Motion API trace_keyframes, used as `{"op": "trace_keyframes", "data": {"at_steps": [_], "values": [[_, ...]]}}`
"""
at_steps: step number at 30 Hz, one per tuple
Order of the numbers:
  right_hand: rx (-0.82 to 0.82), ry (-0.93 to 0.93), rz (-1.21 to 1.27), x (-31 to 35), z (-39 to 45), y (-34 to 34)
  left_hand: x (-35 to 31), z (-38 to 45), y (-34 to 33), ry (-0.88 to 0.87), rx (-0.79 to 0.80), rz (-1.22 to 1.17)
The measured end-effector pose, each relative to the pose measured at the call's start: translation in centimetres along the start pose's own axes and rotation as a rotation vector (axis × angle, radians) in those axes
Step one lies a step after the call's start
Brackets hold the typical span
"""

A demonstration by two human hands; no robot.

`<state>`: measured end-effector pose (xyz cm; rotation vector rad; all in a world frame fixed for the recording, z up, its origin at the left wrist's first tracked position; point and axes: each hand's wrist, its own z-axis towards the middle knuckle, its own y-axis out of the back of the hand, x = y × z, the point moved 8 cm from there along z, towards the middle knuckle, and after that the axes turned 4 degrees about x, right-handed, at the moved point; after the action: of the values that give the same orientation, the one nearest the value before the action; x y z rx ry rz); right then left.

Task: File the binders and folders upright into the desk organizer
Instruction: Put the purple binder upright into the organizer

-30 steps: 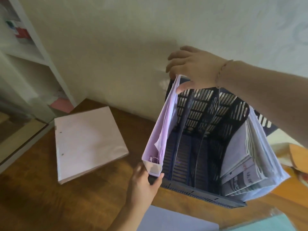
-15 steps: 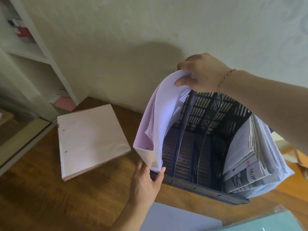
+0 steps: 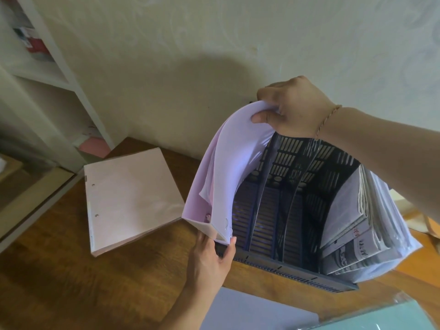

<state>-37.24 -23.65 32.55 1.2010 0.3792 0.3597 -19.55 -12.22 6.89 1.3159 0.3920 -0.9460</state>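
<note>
A black slotted desk organizer [image 3: 295,273] stands on the wooden desk against the wall. A lilac binder [image 3: 209,177] stands upright in its leftmost slot, its covers and inner sheets bowed apart. My right hand [image 3: 292,110] pinches the binder's top far corner. My left hand [image 3: 212,256] grips the binder's near bottom spine at the organizer's front left corner. A thick stack of papers and folders [image 3: 357,225] fills the rightmost slot. A pink binder [image 3: 131,198] lies flat on the desk to the left.
A pale lilac folder [image 3: 257,313] and a teal plastic folder [image 3: 381,317] lie at the near edge of the desk [image 3: 71,270]. A white shelf unit [image 3: 47,67] stands at the far left. The wall is right behind the organizer.
My right hand closed on the lilac binder's top corner and pulled it up and open, so the covers bow apart. The left hand stayed at the spine.
</note>
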Motion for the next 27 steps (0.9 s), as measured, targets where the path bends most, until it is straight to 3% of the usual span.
{"op": "trace_keyframes", "data": {"at_steps": [22,27], "values": [[0.054,-0.125,0.009,-5.4,-0.8,-2.5,0.5,0.8,-0.9,0.036,0.014,0.008],[0.252,-0.127,-0.214,-5.8,-0.7,-4.3,0.8,0.5,-1.5,0.146,0.054,0.058]]}}
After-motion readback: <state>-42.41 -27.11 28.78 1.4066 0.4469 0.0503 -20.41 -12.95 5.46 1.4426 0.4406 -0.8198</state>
